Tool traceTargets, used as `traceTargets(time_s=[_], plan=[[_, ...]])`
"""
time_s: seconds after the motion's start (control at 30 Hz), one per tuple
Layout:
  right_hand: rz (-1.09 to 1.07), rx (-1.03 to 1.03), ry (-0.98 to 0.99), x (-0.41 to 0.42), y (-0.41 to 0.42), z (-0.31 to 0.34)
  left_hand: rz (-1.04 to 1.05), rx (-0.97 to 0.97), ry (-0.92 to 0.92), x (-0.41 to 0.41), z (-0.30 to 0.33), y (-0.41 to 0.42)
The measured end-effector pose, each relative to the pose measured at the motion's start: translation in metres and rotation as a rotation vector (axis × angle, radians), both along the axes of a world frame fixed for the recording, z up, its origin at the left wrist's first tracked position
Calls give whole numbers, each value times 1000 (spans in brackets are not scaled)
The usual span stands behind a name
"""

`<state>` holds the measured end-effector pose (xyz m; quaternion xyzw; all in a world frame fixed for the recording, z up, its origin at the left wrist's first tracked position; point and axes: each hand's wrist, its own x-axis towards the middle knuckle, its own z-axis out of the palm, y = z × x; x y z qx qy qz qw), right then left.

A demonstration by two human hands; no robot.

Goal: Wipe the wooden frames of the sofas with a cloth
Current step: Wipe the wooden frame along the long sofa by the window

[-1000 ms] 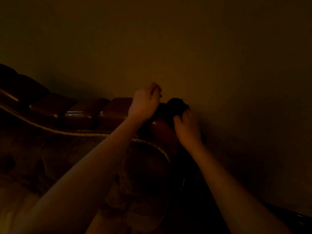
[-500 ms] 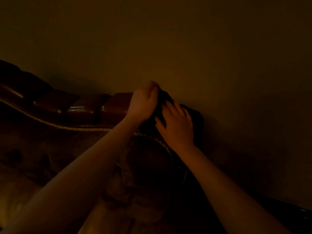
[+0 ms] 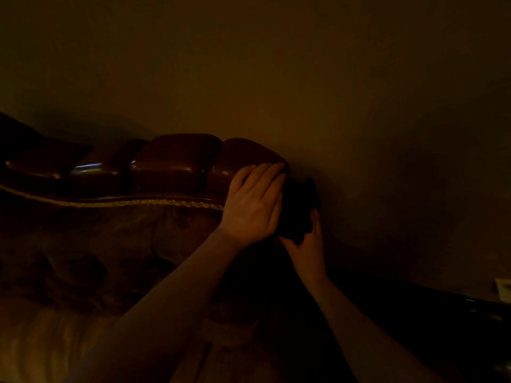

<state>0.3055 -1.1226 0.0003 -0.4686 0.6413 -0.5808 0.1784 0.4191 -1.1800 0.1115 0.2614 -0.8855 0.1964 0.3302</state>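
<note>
The left hand [image 3: 253, 205] lies flat with fingers straight, pressing on the rounded end of the wooden frame [image 3: 177, 161] where the top rail curves down. The right hand [image 3: 305, 246] sits just beside and below it, fingers curled up around the dark cloth [image 3: 297, 208], which is bunched against the outer end of the frame, close to the wall [image 3: 359, 106].

Change noted: half a second ago the left hand was curled on top of the cloth and the right hand lay spread over it at the crest of the rail. The left hand has since flattened and the cloth has dropped with the right hand to the downward-curving end. Judgement: the wipe has passed off the top lobes and is finishing the end corner of this rail; the lobed sections further left show highlights but their condition cannot be assessed in this light.

Edges and room: the cloth works in the narrow gap between frame end and wall, so travel to the right is judged very limited. Open room lies leftward along the rail and downward. A pale rope trim [image 3: 138, 202] borders the frame's lower edge above the tufted upholstery [image 3: 96, 258]; the cloth should stay above it. Lighting is very dim; detail at lower right is indistinct.
</note>
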Motion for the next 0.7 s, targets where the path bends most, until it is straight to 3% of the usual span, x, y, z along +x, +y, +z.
traceTargets(time_s=[0.13, 0.3, 0.37, 0.7], plan=[[-12, -59, -168, 15, 10, 6, -18, 57, 27, 3, 2, 2], [30, -158, 233, 8, -11, 43, -28, 10, 38, 3, 9, 4], [51, -153, 283, 2, -16, 38, 11, -9, 84, 3, 10, 2], [-32, 71, -129, 8, 14, -57, 90, -105, 110, -2, -1, -8]])
